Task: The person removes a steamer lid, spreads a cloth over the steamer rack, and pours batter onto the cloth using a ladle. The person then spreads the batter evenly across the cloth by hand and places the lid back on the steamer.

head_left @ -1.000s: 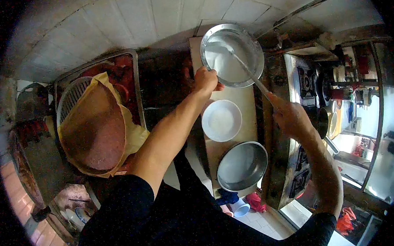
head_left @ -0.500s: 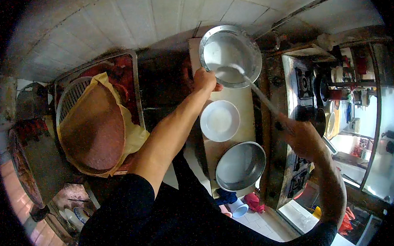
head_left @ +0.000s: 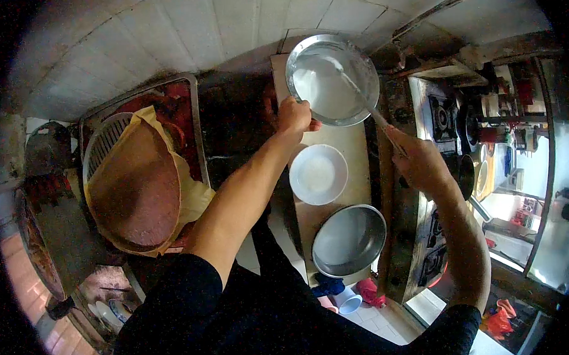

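Observation:
At the far end of the narrow counter sits a metal basin [head_left: 371, 88] holding white liquid [head_left: 315, 90]. My left hand [head_left: 294, 115] is closed on its near left rim. A long, thin, light-coloured stirring stick [head_left: 365, 100] slants down into the liquid, its lower end hidden there; I cannot make out its exact kind. My right hand [head_left: 422, 164] grips the other end of it, to the right of the basin. Just nearer than the basin stands a white bowl [head_left: 341, 186] with something pale in its bottom. Closest to me on the counter is a larger metal bowl [head_left: 363, 231].
To the left, a round brown lid-like disc on yellow cloth [head_left: 139, 184] lies over a rack in a large tray [head_left: 197, 124]. A gas stove [head_left: 446, 120] runs along the right. Blue and pink containers [head_left: 347, 300] stand on the floor below the counter.
My right hand has moved up and left, towards the basin, and the stick now reaches further into the liquid. My left hand keeps its place on the rim.

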A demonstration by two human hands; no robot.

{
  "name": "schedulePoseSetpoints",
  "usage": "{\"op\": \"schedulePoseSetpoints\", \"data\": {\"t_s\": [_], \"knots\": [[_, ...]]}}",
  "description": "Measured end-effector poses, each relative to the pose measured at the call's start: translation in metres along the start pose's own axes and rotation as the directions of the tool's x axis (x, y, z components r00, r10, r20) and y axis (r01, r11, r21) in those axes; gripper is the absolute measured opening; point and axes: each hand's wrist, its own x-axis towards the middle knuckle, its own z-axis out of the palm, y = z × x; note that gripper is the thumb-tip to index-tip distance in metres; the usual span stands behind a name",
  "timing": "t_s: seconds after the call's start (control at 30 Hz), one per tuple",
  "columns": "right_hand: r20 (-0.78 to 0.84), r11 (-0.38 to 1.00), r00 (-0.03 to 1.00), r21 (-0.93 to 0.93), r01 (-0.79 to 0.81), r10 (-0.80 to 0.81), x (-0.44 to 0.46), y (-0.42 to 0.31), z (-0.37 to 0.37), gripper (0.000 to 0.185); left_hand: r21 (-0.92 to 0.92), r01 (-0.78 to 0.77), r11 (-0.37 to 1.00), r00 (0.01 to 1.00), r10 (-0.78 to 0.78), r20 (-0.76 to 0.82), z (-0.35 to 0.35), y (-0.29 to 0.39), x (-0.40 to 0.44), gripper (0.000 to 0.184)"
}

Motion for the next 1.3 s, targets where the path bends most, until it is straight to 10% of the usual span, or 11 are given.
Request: {"op": "schedulePoseSetpoints", "data": {"t_s": [0.43,0.63,0.87,1.3], "knots": [[0.264,0.986,0.95,-0.024,-0.164,0.164,-0.056,-0.021,-0.035,0.064,-0.045,0.01,0.999,1.0,-0.009,0.013,0.001,-0.002,0.001,0.032],[0.125,1.0,0.992,0.012,-0.011,0.01,-0.03,-0.018,-0.006,0.067,-0.02,0.005,1.0,1.0,-0.005,0.016,-0.001,0.002,-0.002,0.031],[0.131,0.975,0.969,-0.104,-0.195,0.208,0.004,-0.025,-0.016,0.059,-0.026,0.034,0.999,0.999,-0.033,0.013,0.0,-0.004,0.007,0.032],[0.315,0.967,0.949,-0.234,0.098,-0.019,-0.045,-0.042,-0.048,0.061,0.067,-0.042,0.997,0.999,0.044,-0.027,0.002,0.006,-0.005,0.028]]}}
